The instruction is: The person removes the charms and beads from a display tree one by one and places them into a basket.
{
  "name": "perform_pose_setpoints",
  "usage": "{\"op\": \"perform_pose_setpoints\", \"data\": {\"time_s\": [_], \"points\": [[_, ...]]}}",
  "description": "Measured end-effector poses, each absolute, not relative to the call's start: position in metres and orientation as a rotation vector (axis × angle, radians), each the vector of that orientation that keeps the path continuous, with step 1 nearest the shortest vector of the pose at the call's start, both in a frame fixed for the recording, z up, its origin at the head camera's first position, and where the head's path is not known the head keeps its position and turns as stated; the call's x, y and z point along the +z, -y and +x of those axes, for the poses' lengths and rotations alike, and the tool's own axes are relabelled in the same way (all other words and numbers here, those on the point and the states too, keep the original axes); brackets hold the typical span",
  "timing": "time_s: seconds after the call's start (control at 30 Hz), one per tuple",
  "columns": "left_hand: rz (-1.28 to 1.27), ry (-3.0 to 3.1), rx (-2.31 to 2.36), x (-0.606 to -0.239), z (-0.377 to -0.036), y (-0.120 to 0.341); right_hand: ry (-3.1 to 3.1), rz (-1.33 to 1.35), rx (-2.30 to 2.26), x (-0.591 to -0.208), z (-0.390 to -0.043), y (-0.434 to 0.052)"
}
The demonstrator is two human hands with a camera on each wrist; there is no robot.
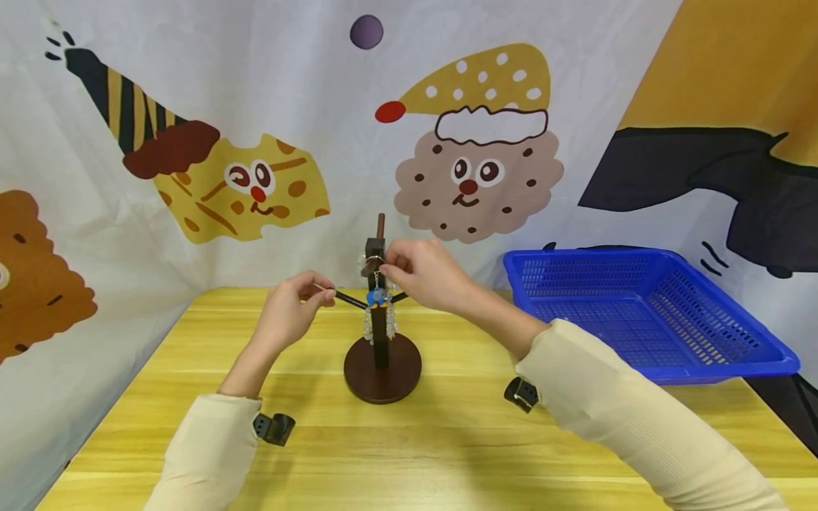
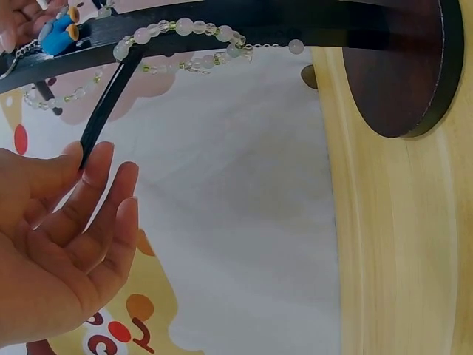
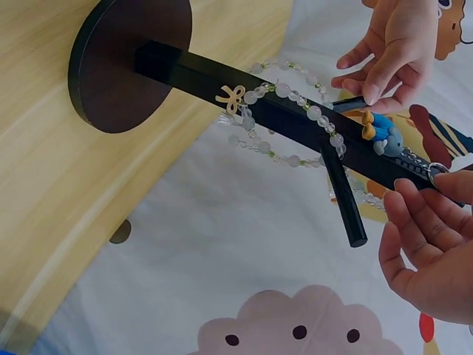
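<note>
A dark wooden stand (image 1: pixel 383 387) with a round base and side pegs stands upright on the table. My left hand (image 1: pixel 290 312) pinches the tip of its left peg (image 2: pixel 111 103) between thumb and finger. At the top of the post, my right hand (image 1: pixel 424 273) pinches the metal ring (image 3: pixel 437 171) of a keychain. From that ring hangs a small blue figure (image 1: pixel 377 297) with orange-yellow parts, against the front of the post. Bracelets of pale, clear beads (image 3: pixel 282 90) hang on the lower pegs; one carries a gold bow charm (image 3: pixel 232 98).
On the right side of the table (image 1: pixel 319 454) sits a blue plastic basket (image 1: pixel 639 372) with mesh walls. A printed cloth (image 1: pixel 358 177) with cartoon faces hangs right behind the table.
</note>
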State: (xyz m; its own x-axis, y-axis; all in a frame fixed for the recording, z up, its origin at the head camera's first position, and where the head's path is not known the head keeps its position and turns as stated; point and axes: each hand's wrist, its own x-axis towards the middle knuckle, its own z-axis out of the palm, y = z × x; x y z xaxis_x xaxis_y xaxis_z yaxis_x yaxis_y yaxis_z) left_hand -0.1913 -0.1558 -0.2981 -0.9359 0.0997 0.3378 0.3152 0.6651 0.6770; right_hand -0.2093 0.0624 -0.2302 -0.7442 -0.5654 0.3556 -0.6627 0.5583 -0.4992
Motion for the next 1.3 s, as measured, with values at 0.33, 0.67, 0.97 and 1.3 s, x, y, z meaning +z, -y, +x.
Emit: {"op": "perform_pose_setpoints", "data": {"time_s": [0.33,0.67,0.97,1.3], "points": [[-0.339,2.598,-1.137,-0.298,-0.191,0.156,2.626,1.111,1.006,-0.228,-0.206,-0.065],[-0.340,2.596,-1.141,-0.299,-0.191,0.156,2.596,1.196,1.037,-0.217,-0.195,-0.067],[-0.338,2.587,-1.146,-0.300,-0.192,0.155,2.565,1.297,1.074,-0.204,-0.182,-0.072],[-0.340,2.591,-1.161,-0.301,-0.192,0.156,2.491,1.429,1.079,-0.198,-0.178,-0.079]]}}
